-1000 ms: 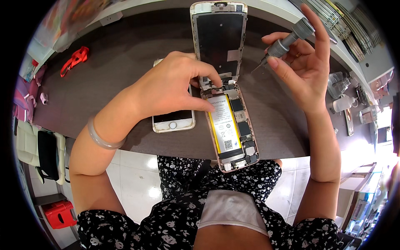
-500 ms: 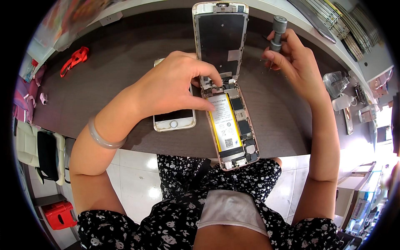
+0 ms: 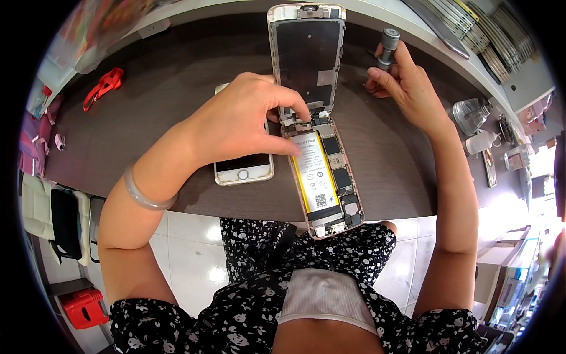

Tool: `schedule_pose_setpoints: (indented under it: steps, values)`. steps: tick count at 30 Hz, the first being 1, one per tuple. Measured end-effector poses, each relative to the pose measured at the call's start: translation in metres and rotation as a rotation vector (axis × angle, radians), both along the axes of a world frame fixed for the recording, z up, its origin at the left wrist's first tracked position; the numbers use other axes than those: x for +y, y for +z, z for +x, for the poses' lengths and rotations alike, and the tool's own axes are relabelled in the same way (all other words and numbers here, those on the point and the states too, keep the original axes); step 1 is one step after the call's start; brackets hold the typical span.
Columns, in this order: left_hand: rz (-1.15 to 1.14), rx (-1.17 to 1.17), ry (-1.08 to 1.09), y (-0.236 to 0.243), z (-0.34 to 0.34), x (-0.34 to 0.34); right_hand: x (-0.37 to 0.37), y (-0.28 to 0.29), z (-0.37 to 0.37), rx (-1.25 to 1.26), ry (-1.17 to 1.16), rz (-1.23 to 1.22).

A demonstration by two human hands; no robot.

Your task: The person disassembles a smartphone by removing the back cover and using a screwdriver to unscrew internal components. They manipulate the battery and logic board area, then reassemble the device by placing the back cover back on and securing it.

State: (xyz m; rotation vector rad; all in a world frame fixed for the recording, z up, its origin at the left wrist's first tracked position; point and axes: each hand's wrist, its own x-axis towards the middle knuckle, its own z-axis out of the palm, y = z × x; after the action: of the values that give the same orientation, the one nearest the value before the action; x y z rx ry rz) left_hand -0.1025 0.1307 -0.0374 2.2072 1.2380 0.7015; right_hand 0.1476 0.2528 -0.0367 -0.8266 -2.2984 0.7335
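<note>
An opened phone (image 3: 333,171) lies at the desk's front edge, its screen panel (image 3: 298,59) raised at the far end and a white battery with yellow edges (image 3: 312,171) exposed in the body. My left hand (image 3: 242,118) holds the phone near the hinge, thumb on the battery and index finger by the connectors; some fingers are hidden. Beneath that hand a second white phone (image 3: 244,175) lies on the desk. My right hand (image 3: 413,100) grips a grey screwdriver (image 3: 389,41) upright, cap on top, right of the raised screen; its tip cannot be made out.
On the dark desk (image 3: 141,153) are a red strap (image 3: 103,88) at left and a glass jar (image 3: 469,115), a white bottle (image 3: 480,141) and small items at right. Stacked flat devices (image 3: 501,41) stand on the back right ledge. A cream chair (image 3: 35,212) is at left.
My right hand has turned and moved left, bringing the screwdriver from slanted to upright. The opened phone has shifted slightly left and up; my left hand stays on it.
</note>
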Motion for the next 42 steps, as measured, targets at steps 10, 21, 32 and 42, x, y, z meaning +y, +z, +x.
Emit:
schedule_pose_setpoints:
  steps: [10,21,32,42]
  values:
    - [0.016,0.017,0.011,0.000,0.000,-0.001,-0.004,0.002,0.000,-0.017,-0.020,0.020]
    - [0.010,-0.006,0.006,0.000,0.001,0.000,-0.009,0.008,-0.001,0.009,-0.045,0.157]
    - [0.042,-0.036,-0.020,-0.002,-0.001,0.001,-0.039,-0.007,-0.015,0.449,0.333,-0.132]
    - [0.040,-0.020,-0.015,-0.001,-0.001,0.000,-0.050,-0.016,-0.026,0.412,0.409,-0.139]
